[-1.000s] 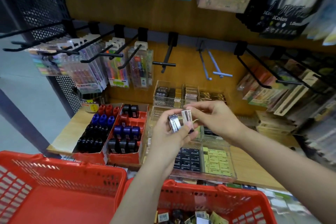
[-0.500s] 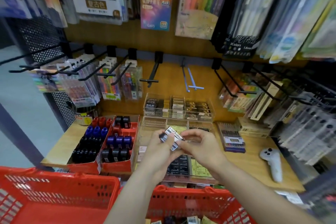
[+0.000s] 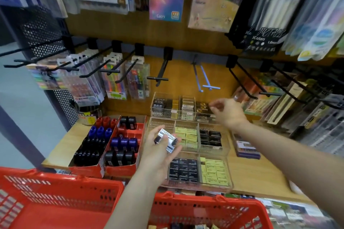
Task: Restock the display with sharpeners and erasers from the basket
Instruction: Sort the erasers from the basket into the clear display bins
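While the left hand (image 3: 158,151) holds spare erasers (image 3: 166,138) at frame centre, fingers curled around them as ready stock, the right hand (image 3: 226,110) reaches the upper clear tray (image 3: 183,115). Its fingers look loosely curled; whether they pinch anything, cannot tell. Basket (image 3: 204,208) at lower frame.

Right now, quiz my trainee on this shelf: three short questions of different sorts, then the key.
1. True or false: the right hand holds an eraser.
2. Which hand holds the black erasers in silver sleeves? A) left hand B) right C) neither
3. Fill in: the sharpeners sit in ____ cardboard trays left of the clear organizer.

Key: 1 false, its fingers are loosely curled over the back compartments, holding nothing visible; 2 A; 3 red.
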